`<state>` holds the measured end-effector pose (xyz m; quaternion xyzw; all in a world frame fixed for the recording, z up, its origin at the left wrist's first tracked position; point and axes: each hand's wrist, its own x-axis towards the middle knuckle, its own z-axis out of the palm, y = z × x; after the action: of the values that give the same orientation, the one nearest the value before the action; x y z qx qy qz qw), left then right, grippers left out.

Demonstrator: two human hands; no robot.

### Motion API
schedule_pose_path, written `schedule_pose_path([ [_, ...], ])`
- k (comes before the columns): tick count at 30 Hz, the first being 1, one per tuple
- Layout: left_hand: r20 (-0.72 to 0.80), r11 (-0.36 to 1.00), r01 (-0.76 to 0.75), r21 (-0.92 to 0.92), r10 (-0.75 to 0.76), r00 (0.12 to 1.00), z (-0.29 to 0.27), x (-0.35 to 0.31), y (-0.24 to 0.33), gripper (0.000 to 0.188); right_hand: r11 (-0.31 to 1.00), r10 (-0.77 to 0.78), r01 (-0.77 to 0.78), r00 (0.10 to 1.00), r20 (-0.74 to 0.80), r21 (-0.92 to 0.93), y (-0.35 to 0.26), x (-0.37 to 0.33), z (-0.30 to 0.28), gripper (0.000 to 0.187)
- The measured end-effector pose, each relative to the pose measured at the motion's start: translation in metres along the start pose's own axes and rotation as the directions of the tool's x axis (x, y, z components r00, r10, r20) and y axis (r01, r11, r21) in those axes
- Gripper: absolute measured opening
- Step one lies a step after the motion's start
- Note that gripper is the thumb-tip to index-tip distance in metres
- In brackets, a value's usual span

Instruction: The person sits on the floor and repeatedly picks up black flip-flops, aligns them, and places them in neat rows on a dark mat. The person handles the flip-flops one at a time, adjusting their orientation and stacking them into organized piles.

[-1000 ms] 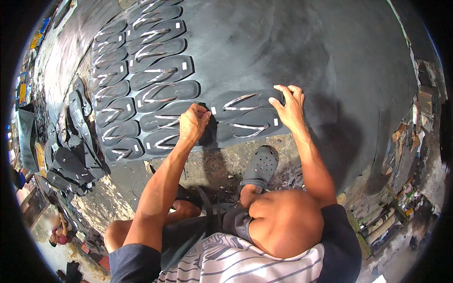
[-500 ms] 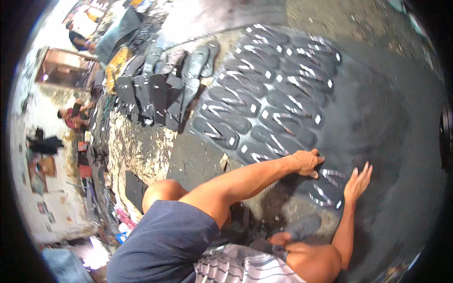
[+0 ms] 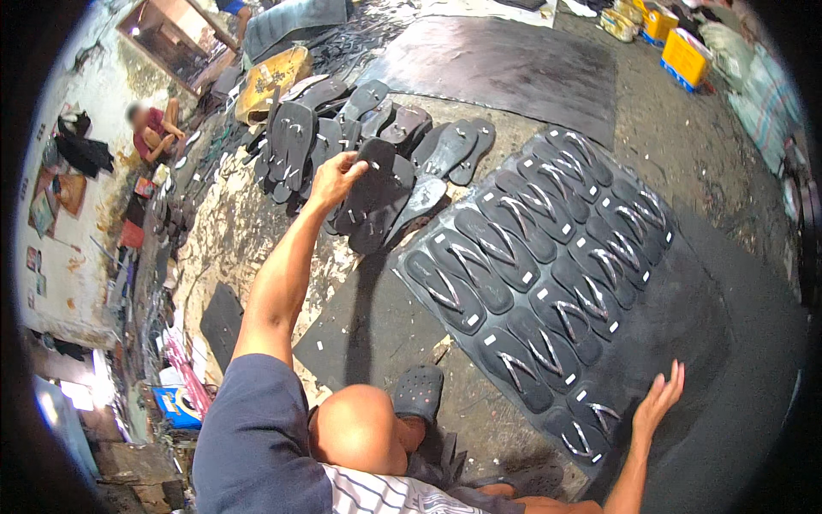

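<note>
At the pile on the left, my left hand has its thumb and fingers closed on the upper end of a black sandal sole. The sole stands tilted among other dark soles. My right hand is open, fingers spread, by the near right part of a large black sheet. Close to it lies the nearest pair of black flip-flops with shiny, patterned straps. Several more flip-flops lie in two rows across the sheet, many bearing small white tags.
A second dark sheet lies beyond the pile. Yellow containers and bundled sacks stand far right. A flat dark piece lies before my knee. Another person sits at the far left, beside the wall.
My left hand has moved from the nearest flip-flops to the pile and taken hold of a sole. My view has swung left. My right hand remains open near the sheet's near end.
</note>
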<state>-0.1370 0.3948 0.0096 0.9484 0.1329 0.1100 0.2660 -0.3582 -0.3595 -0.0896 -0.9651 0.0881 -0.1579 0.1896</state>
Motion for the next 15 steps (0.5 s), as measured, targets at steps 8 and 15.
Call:
schedule_pose_path([
  [8, -0.139, 0.977, -0.132, -0.168, 0.109, 0.984, -0.004, 0.004, -0.041, 0.051, 0.754, -0.612, 0.525, 0.781, 0.129, 0.396, -0.324, 0.158, 0.006, 0.043],
  [15, -0.342, 0.499, -0.186, -0.846, -0.243, 0.908, -0.023, -0.013, -0.042, 0.047, 0.563, -0.682, 0.434, 0.725, 0.098, 0.703, -0.428, 0.153, 0.037, 0.038],
])
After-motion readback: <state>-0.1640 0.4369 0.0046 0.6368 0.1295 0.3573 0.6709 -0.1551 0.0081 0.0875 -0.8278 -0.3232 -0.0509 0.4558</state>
